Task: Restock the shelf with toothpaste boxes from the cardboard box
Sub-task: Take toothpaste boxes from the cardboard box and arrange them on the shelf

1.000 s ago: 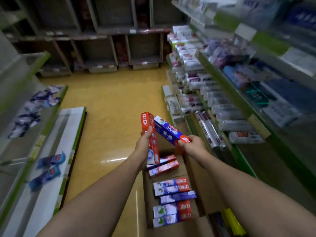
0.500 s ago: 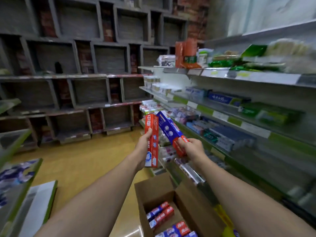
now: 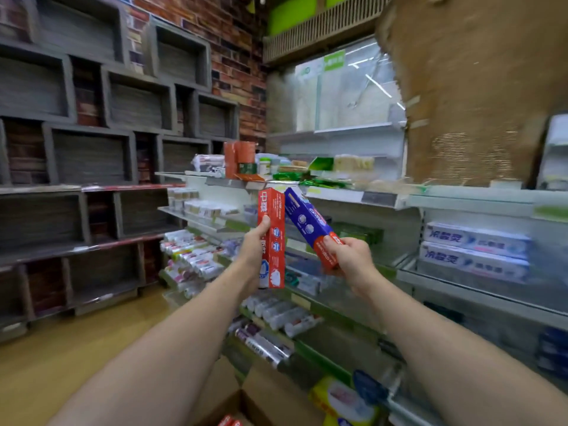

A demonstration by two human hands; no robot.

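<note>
Red 中華 box (image 3: 272,210), blue box (image 3: 307,221) higher

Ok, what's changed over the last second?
Both hands rose from above the cardboard box to in front of the shelves, as the view tilted up. Nothing was picked up or released. Unchanged: the left hand grips the red toothpaste box upright, the right hand grips the tilted blue toothpaste box by its red end.
</note>
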